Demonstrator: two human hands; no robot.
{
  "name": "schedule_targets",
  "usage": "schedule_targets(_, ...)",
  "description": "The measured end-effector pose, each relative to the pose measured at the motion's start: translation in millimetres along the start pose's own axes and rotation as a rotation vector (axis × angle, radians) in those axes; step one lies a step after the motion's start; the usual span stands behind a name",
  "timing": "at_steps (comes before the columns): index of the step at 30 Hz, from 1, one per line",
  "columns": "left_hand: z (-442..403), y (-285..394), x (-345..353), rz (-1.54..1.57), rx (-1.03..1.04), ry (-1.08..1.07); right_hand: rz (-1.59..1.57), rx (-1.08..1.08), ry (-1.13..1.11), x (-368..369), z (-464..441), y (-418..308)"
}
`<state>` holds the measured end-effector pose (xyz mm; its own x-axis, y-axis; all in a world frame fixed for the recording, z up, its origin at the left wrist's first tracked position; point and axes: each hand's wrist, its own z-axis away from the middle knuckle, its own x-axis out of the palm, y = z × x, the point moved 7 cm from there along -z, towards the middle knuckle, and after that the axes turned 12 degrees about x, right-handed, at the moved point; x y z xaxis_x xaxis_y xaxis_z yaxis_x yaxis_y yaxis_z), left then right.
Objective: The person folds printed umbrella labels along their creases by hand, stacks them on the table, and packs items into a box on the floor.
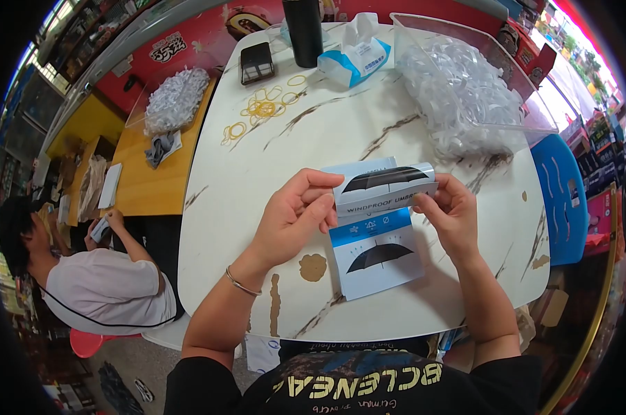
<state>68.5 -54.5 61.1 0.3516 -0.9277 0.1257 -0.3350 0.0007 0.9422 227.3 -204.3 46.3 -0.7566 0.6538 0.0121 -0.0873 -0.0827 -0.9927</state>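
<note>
Above the table's near half, my two hands hold a printed umbrella card (pixel 389 187), bent over so its upper part curves. It shows a black umbrella and the words "WINDPROOF UMBRELLA". My right hand (pixel 455 214) pinches its right edge between thumb and fingers. At the card's left edge, my left hand (pixel 292 218) is closed, fingers curled and thumb against the side. Beneath the held card lies a flat umbrella card (pixel 381 266) with a blue band, icons and another black umbrella; its upper part is covered.
On the white marbled table (pixel 244 200) are yellow rubber bands (pixel 263 109), a black box (pixel 257 63), a black bottle (pixel 303 34), a tissue pack (pixel 358 59) and a clear bin (pixel 534 114) of plastic strips. A co-worker (pixel 112 287) sits left, beside a yellow table (pixel 136 183).
</note>
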Motion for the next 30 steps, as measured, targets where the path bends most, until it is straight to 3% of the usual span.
schedule_targets(16,0.1,9.5,1.1,-0.158,0.023,-0.018,-0.006,0.017,-0.013,0.7,0.9,-1.9)
schedule_targets(30,1.4,2.4,0.2,-0.075,-0.005,-0.015,0.001,0.020,-0.013,0.5,0.8,-1.4)
